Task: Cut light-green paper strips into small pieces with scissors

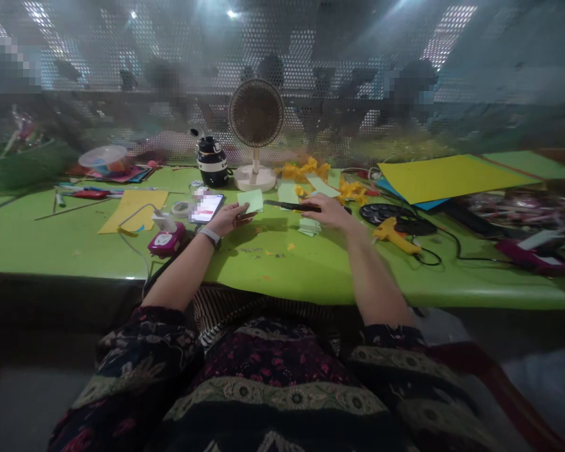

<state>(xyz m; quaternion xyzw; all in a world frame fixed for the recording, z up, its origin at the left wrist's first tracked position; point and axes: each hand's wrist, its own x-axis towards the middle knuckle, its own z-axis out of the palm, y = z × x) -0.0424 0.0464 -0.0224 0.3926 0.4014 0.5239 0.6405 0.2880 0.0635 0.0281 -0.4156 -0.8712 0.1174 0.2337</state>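
Observation:
My left hand (229,219) pinches a small pale green paper piece (251,200) and lifts it off the green table (66,245). A white band sits on that wrist. My right hand (328,212) rests on the table with its fingers closed around black scissors (287,205), whose blades point left toward the paper. Just below the right hand lies a small stack of pale green paper pieces (309,226). A phone (206,208) with a lit screen lies left of my left hand.
A small desk fan (256,129) and a black-and-white jar (212,162) stand at the back. A yellow glue gun (395,235) with its cord, yellow paper scraps (306,169), large coloured sheets (447,176), a pink device (167,242) and tape rolls surround the hands. A perforated screen rises behind.

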